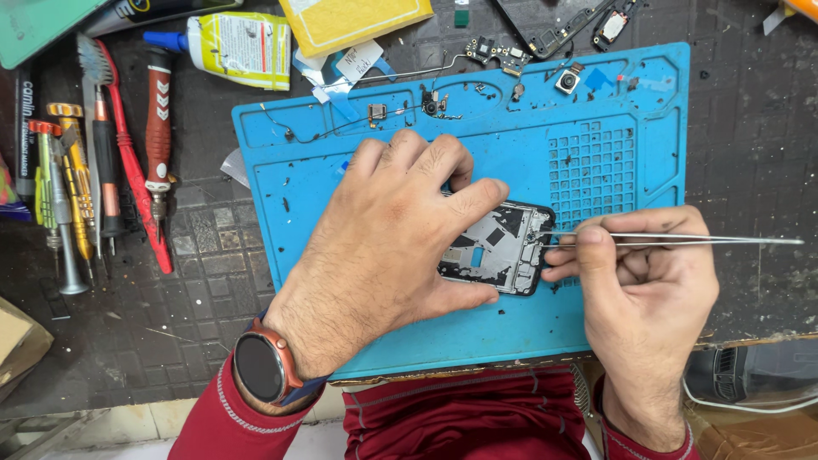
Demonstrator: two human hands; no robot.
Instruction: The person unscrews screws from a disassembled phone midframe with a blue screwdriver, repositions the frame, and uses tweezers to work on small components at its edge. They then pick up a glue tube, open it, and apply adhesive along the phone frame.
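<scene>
An opened phone frame (498, 247) with bare inner parts lies on a blue repair mat (596, 102). My left hand (388, 247) lies over the frame's left part and presses it down, fingers curled along its upper edge. My right hand (635, 290) pinches thin metal tweezers (682, 239). Their tips point left and touch the frame's right edge. A round watch (258, 365) is on my left wrist.
Small phone parts, a camera module (567, 81) and thin cables lie along the mat's far edge. Screwdrivers (158, 128), a brush and other tools lie in a row at left. A glue tube (230, 47) and a yellow pad (354, 21) lie at the back.
</scene>
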